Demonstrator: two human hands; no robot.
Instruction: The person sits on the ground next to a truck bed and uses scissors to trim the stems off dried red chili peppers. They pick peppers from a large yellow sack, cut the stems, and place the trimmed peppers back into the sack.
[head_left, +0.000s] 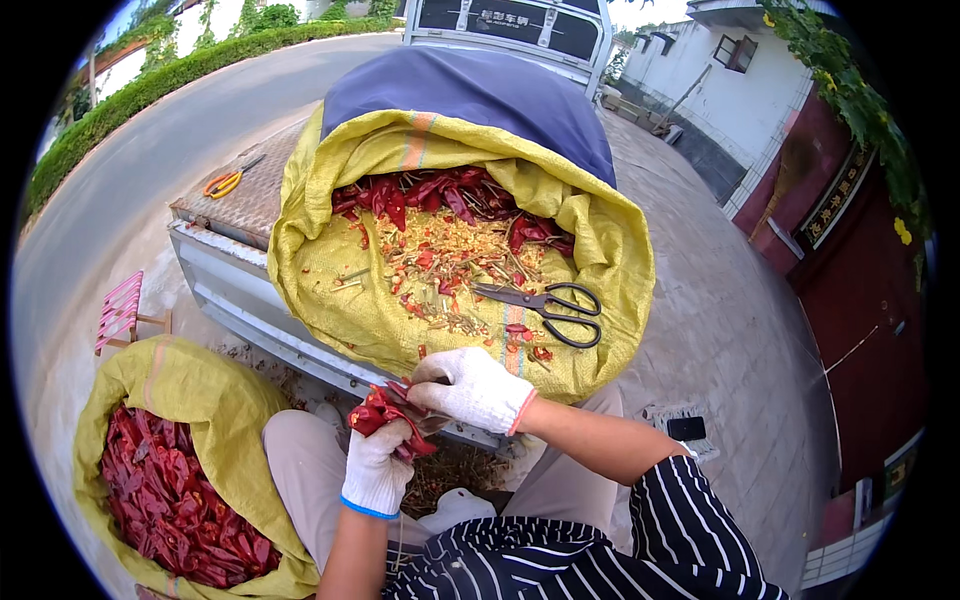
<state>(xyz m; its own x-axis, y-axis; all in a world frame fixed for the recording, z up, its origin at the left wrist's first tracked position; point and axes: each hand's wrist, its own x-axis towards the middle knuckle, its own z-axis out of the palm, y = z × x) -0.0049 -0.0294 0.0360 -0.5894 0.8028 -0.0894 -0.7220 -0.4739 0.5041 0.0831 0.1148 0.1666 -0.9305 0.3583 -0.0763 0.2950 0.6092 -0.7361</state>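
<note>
My left hand (379, 469), in a white knit glove with a blue cuff, is closed around a bunch of dried red chili peppers (384, 412). At the top of the bunch, the fingers of my gloved right hand (469, 388) pinch part of the peppers. Just beyond my hands lies an opened yellow woven sack (322, 300) with red peppers (450, 191) at its back. Pale seeds and cut stems (450, 247) are strewn over its lower side. Black-handled scissors (540, 304) rest there with slightly parted blades.
A yellow sack (210, 397) full of dried red peppers (176, 502) stands at my left. Orange-and-yellow-handled scissors (229, 182) lie on the rusty truck bed (247, 169). A pink-strapped folding stool (120, 311) stands far left. A phone (686, 428) lies at right on a light cloth.
</note>
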